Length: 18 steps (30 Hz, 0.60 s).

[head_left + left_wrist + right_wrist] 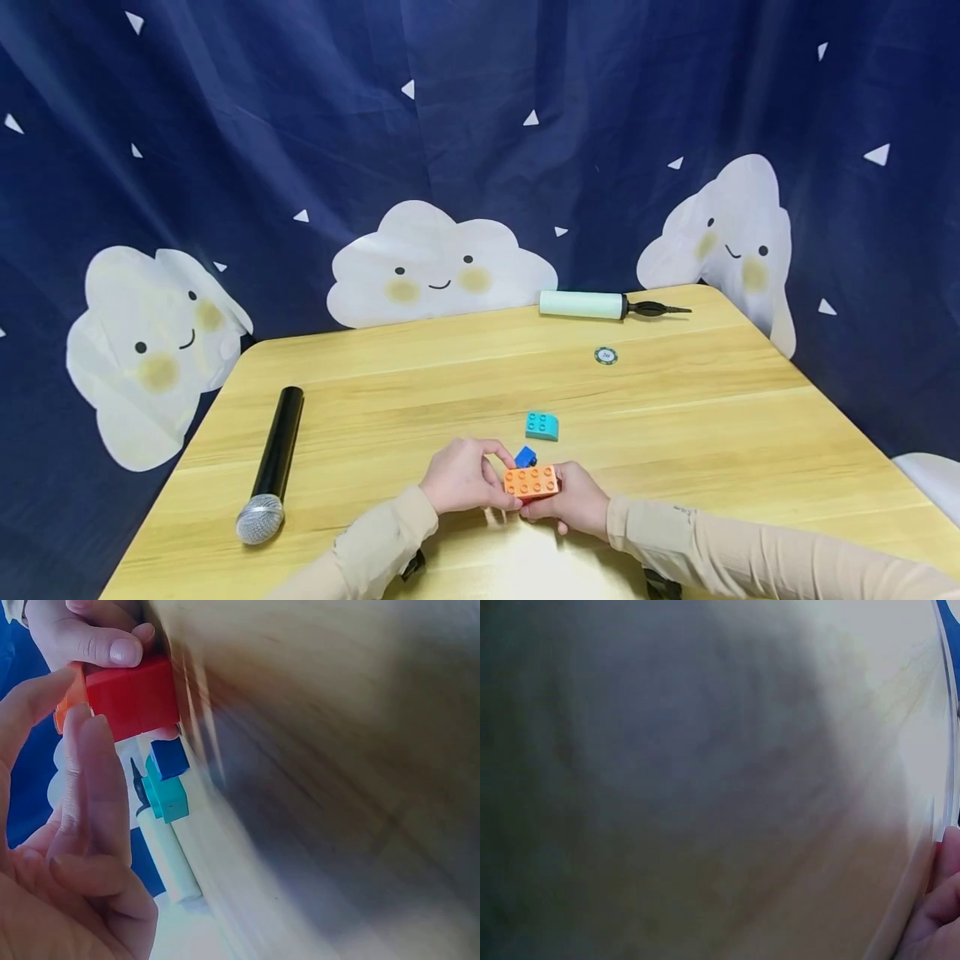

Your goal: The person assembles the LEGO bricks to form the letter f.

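Note:
Near the table's front edge, my left hand (467, 477) pinches an orange toy building brick (531, 481) between thumb and fingers. This brick, with round studs on top, sits on a red block (135, 697), seen best in the left wrist view. Whether the red part is one brick or two, I cannot tell. My right hand (573, 502) grips the red block from the right, its thumb across the side. Just behind the stack lies a small blue brick (526, 457), and beyond it a turquoise brick (542, 426) with one rounded end. The right wrist view shows mostly blurred tabletop.
A black microphone (276, 458) with a silver head lies on the left of the wooden table (375, 392). Toward the back right are a round chip (606, 356) and a pale green hand pump (582, 305) with a black nozzle. Behind hangs a dark blue curtain (480, 167).

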Each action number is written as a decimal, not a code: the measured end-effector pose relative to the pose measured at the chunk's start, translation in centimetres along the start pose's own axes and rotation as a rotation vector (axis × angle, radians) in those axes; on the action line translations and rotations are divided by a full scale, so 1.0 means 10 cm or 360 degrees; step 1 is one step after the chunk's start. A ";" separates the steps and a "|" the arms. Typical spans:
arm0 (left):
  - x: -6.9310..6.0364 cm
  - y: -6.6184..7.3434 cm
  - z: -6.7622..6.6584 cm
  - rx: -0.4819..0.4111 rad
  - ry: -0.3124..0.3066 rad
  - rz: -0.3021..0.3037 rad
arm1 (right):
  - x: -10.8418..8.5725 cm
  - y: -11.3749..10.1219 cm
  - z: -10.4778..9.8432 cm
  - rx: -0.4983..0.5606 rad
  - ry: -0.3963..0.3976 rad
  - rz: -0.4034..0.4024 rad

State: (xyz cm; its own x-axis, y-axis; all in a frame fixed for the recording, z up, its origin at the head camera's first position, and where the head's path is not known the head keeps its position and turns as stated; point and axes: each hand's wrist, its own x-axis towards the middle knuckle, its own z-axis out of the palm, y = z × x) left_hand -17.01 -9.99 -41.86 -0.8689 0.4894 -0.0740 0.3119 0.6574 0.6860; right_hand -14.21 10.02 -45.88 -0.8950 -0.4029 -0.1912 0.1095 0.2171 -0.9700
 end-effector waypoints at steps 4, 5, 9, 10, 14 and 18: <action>0.02 0.00 0.03 -0.0008 0.0024 0.0029 | 0.00 0.01 0.00 -0.0018 0.0014 -0.0018; 0.02 0.00 0.03 -0.0005 0.0033 0.0034 | 0.00 0.01 0.00 -0.0023 0.0018 -0.0022; 0.04 -0.01 0.06 0.0007 0.0062 0.0039 | 0.00 0.00 -0.01 -0.0032 0.0023 -0.0022; 0.04 -0.01 0.06 0.0005 0.0067 0.0039 | 0.00 0.00 -0.01 -0.0032 0.0023 -0.0019; 0.04 -0.01 0.07 -0.0009 0.0058 0.0050 | 0.00 0.00 -0.01 -0.0025 0.0017 0.0000; 0.05 -0.02 0.09 0.0042 0.0053 0.0118 | 0.00 -0.01 -0.01 -0.0013 0.0008 0.0017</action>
State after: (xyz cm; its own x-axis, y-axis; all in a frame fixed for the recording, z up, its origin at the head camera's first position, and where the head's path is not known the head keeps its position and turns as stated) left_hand -17.16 -9.30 -42.70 -0.8553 0.5182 0.0009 0.3854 0.6350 0.6695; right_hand -14.22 10.10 -45.81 -0.8960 -0.3960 -0.2010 0.1158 0.2287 -0.9666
